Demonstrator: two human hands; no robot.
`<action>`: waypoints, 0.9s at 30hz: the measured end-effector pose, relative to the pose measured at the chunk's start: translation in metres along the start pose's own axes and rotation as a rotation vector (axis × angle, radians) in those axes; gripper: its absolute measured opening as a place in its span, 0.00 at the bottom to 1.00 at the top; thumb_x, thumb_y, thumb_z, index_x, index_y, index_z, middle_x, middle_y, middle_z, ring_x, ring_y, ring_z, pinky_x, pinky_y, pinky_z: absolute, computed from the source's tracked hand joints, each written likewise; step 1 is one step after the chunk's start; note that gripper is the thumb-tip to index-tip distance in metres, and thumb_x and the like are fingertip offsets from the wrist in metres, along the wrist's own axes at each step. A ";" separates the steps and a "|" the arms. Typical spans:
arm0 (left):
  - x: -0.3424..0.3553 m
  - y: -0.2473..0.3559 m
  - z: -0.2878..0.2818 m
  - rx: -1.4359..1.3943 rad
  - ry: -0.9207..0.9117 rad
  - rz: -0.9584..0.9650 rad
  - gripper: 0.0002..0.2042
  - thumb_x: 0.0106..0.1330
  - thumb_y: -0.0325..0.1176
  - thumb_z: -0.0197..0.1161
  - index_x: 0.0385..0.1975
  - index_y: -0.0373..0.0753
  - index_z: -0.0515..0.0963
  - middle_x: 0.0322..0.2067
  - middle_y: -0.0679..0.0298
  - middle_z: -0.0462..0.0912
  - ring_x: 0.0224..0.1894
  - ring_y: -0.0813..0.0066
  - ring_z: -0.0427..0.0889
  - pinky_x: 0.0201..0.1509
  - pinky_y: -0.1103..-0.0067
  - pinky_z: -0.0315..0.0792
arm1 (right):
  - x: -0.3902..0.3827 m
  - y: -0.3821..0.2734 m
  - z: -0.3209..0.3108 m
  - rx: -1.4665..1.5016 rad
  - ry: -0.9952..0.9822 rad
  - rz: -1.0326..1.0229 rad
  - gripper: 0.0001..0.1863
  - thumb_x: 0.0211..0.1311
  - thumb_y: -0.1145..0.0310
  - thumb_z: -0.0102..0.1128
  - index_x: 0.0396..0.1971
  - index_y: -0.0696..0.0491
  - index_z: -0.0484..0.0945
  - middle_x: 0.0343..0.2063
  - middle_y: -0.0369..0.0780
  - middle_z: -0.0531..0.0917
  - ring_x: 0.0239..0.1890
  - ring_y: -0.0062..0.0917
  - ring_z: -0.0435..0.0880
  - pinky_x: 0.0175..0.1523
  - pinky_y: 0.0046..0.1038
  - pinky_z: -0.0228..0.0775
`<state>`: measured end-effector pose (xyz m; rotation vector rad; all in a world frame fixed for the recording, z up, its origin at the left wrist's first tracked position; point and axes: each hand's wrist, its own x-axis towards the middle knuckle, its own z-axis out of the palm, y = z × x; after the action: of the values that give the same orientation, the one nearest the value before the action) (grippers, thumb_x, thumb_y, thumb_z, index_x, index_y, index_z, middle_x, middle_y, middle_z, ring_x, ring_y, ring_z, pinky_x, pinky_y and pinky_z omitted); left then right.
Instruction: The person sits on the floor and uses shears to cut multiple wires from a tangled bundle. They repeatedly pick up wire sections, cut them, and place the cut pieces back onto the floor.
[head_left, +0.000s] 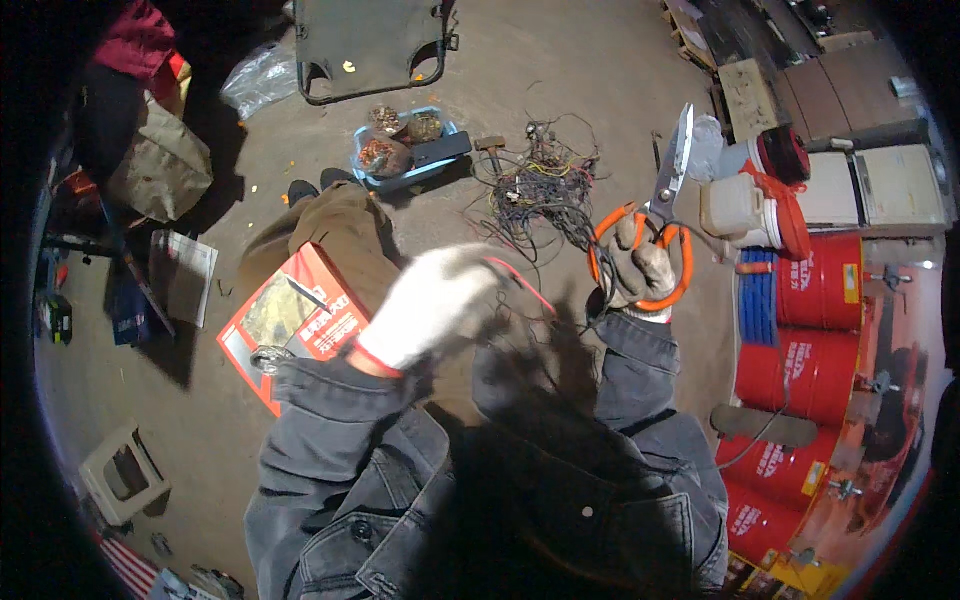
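Note:
My right hand (641, 268), in a soiled white glove, is closed around the orange handles of a large pair of scissors (672, 165). The blades point away from me, slightly apart. Dark cable loops (598, 302) hang beside that hand. My left hand (430, 308) wears a white glove with a red cuff and is smeared by motion. At its fingertips lies a red wire (525, 283) running toward my right hand; whether the fingers grip it is unclear. Beyond both hands, a tangled heap of wires (540, 195) spreads on the floor.
A light-blue basket (400, 183) with filled bags and a dark box stands ahead; a hammer (490, 145) lies beside it. A red box (262, 375) sits by my left forearm. Red drums (815, 375) and a white jug (733, 207) line the right. A folding chair (372, 45) stands at the back.

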<state>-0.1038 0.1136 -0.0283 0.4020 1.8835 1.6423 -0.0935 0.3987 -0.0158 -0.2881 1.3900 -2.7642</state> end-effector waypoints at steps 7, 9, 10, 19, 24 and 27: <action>0.021 -0.011 0.069 0.106 0.101 0.203 0.17 0.63 0.36 0.55 0.51 0.39 0.74 0.52 0.49 0.75 0.54 0.52 0.74 0.58 0.67 0.68 | 0.004 0.026 0.014 -0.589 0.198 0.052 0.24 0.51 0.79 0.68 0.49 0.59 0.73 0.37 0.38 0.81 0.36 0.23 0.80 0.39 0.23 0.72; 0.024 -0.019 0.054 0.522 0.194 0.601 0.16 0.60 0.35 0.57 0.47 0.38 0.76 0.46 0.53 0.78 0.49 0.55 0.78 0.52 0.68 0.72 | 0.002 0.027 0.008 -0.544 0.206 0.127 0.21 0.51 0.76 0.68 0.46 0.59 0.74 0.33 0.37 0.81 0.30 0.20 0.78 0.35 0.22 0.71; 0.025 -0.022 0.044 0.535 0.282 0.644 0.16 0.58 0.32 0.56 0.46 0.39 0.76 0.48 0.53 0.77 0.50 0.53 0.77 0.52 0.66 0.72 | 0.004 0.026 0.002 -0.697 0.127 0.080 0.19 0.52 0.74 0.68 0.44 0.58 0.74 0.30 0.36 0.80 0.27 0.19 0.77 0.32 0.22 0.70; 0.023 -0.028 -0.093 -0.729 0.680 -0.096 0.10 0.67 0.35 0.54 0.37 0.34 0.76 0.20 0.68 0.70 0.18 0.79 0.68 0.21 0.81 0.64 | 0.001 -0.041 -0.107 -0.417 0.887 -0.118 0.08 0.64 0.61 0.58 0.29 0.44 0.70 0.15 0.26 0.67 0.12 0.12 0.61 0.16 0.18 0.53; 0.020 -0.042 -0.106 -0.138 0.667 0.384 0.13 0.68 0.35 0.55 0.43 0.31 0.76 0.24 0.64 0.77 0.18 0.77 0.71 0.22 0.79 0.67 | -0.020 -0.067 -0.139 -0.471 1.073 -0.206 0.09 0.64 0.65 0.57 0.26 0.44 0.66 0.13 0.26 0.61 0.11 0.13 0.57 0.17 0.20 0.48; 0.021 -0.048 -0.101 -0.397 0.610 -0.085 0.19 0.64 0.37 0.60 0.49 0.31 0.76 0.34 0.60 0.82 0.33 0.73 0.80 0.38 0.78 0.74 | -0.031 -0.071 -0.163 -0.426 0.988 -0.278 0.10 0.62 0.65 0.59 0.26 0.44 0.66 0.13 0.26 0.61 0.11 0.14 0.57 0.16 0.20 0.47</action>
<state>-0.1747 0.0374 -0.0744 -0.3818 1.8608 2.1810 -0.0885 0.5744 -0.0586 1.1162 2.2471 -2.8760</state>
